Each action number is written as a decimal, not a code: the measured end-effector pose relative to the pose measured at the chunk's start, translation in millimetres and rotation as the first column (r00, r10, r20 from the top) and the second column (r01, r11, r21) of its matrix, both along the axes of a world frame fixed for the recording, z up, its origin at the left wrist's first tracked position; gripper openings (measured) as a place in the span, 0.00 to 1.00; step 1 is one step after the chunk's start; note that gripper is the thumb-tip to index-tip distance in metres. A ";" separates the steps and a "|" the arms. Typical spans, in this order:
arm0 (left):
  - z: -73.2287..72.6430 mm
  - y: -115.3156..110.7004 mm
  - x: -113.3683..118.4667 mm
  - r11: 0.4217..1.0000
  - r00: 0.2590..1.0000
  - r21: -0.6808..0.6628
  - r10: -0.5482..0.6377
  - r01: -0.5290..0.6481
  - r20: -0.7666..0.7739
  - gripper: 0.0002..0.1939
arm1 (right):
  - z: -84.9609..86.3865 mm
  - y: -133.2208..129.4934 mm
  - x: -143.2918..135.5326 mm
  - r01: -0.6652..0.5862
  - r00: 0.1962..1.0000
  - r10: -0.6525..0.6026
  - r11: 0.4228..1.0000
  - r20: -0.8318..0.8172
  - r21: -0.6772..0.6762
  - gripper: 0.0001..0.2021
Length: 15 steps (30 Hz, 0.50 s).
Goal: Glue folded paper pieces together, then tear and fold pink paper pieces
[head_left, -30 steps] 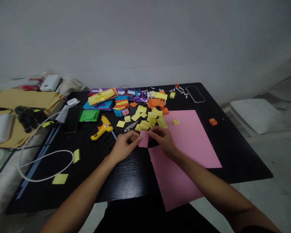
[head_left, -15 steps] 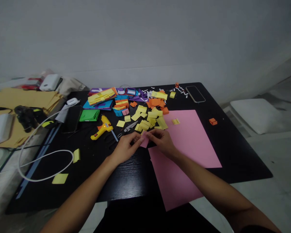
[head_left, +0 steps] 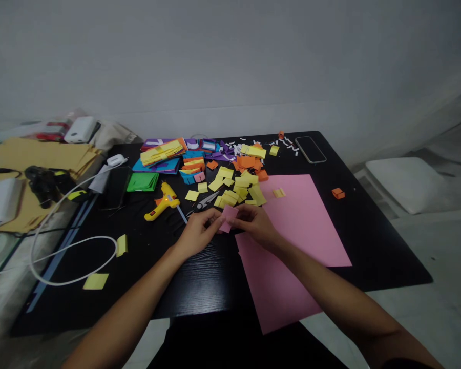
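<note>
A small pink paper piece (head_left: 229,216) is held between both hands above the black table. My left hand (head_left: 200,230) pinches its left side, and my right hand (head_left: 255,223) closes on its right side. Just beyond the fingers lies a pile of folded yellow paper pieces (head_left: 242,182), with orange pieces (head_left: 247,162) behind it. Large pink sheets (head_left: 295,220) lie under and beside my right forearm, with one small yellow piece (head_left: 279,192) on top. Left of the pile are scissors (head_left: 206,200) and a yellow glue gun (head_left: 163,201).
Stacks of coloured paper (head_left: 163,152) and green pieces (head_left: 142,182) stand at the back left of the table (head_left: 200,287). A white cable (head_left: 72,248) loops on the left. One phone (head_left: 310,149) lies at the back right, near white scraps. A white stool (head_left: 401,184) stands beyond the right edge.
The small pink piece has turned between my fingers and more of its flat face shows. Both hands stay in nearly the same place.
</note>
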State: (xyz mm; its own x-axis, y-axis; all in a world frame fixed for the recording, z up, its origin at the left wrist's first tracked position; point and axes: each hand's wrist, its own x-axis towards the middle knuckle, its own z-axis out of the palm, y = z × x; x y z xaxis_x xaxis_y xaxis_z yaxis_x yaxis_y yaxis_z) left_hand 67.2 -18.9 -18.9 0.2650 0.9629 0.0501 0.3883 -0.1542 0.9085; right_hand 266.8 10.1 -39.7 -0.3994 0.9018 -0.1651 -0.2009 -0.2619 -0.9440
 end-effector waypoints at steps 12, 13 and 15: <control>-0.7 -1.3 -0.8 0.999 0.998 0.002 -0.034 0.034 -0.049 0.17 | 7.2 1.0 3.5 0.027 0.994 -0.037 0.995 0.101 0.097 0.18; -0.2 -1.2 -0.7 0.999 0.997 0.011 -0.045 0.045 -0.055 0.17 | 6.4 1.4 3.6 0.025 0.993 -0.037 0.994 0.109 0.110 0.18; 0.5 -1.2 -0.5 0.996 0.994 0.024 -0.086 0.087 -0.063 0.17 | 4.7 2.0 3.7 0.023 0.990 -0.045 0.987 0.134 0.159 0.16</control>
State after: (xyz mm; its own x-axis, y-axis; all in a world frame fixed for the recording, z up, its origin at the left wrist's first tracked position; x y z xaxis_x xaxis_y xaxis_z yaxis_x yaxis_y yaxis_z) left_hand 66.8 -20.1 -18.3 0.3507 0.9348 0.0562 0.4279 -0.2133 0.8783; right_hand 270.5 12.0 -34.9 -0.3515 0.9335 -0.0715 -0.0733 -0.1036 -0.9919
